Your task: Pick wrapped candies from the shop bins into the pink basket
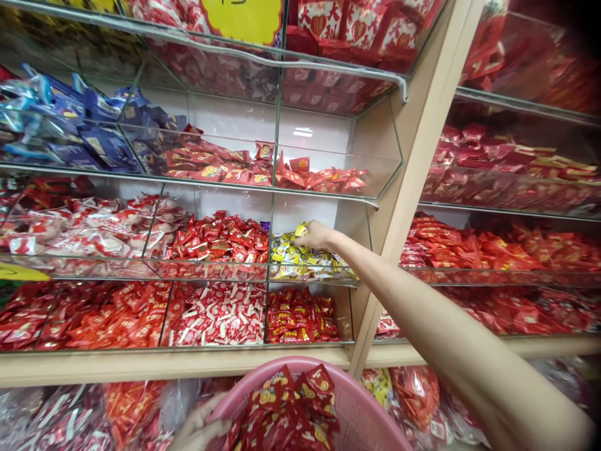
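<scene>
My right hand [313, 236] reaches up into a clear shelf bin of yellow-wrapped sweets [300, 258], fingers closed on some of them. My left hand [200, 429] grips the near left rim of a pink plastic basket [361, 407] at the bottom of the view. Red sweet packets [286, 410] with gold print lie piled in the basket.
Tiered clear bins fill a wooden shelf unit: red sweets [218, 241] left of the yellow ones, red-and-white ones [216, 313] below, blue packets [70, 128] upper left. A wooden upright [413, 169] divides this unit from more red-packet shelves [498, 250] on the right.
</scene>
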### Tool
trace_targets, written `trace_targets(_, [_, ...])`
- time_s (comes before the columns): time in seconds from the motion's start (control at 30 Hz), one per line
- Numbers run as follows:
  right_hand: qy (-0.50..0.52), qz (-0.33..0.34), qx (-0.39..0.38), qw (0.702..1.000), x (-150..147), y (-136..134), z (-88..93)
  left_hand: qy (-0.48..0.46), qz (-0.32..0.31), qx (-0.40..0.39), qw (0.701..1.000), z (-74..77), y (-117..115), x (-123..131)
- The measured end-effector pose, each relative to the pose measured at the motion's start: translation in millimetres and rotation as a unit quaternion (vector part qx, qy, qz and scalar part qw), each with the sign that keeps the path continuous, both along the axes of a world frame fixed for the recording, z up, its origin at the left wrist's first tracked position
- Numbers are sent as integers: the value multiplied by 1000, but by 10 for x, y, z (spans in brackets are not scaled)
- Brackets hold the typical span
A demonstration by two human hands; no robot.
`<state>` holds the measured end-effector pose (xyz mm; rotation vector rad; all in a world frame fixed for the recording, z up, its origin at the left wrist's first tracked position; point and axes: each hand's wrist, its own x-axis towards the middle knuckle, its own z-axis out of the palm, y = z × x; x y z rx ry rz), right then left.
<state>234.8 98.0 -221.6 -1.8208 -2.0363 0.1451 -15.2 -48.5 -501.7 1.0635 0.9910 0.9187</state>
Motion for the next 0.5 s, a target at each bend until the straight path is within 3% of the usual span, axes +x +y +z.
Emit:
trace_targets(0.13, [152,20,48,987,135,-361,101,54,26,-18,998,72,-63,-9])
trace_targets(0.27, [218,125,20,968,349,-1021,34,37,-2,-38,999,135,-84,20])
trace_targets(0.37, [195,165,-67,964,505,-1514,-313,19,-6,-66,998,165,-88,48])
trace_targets(0.5, [64,214,-200,954,630,-1896,-1125,5,-21,-78,997,213,-127,72])
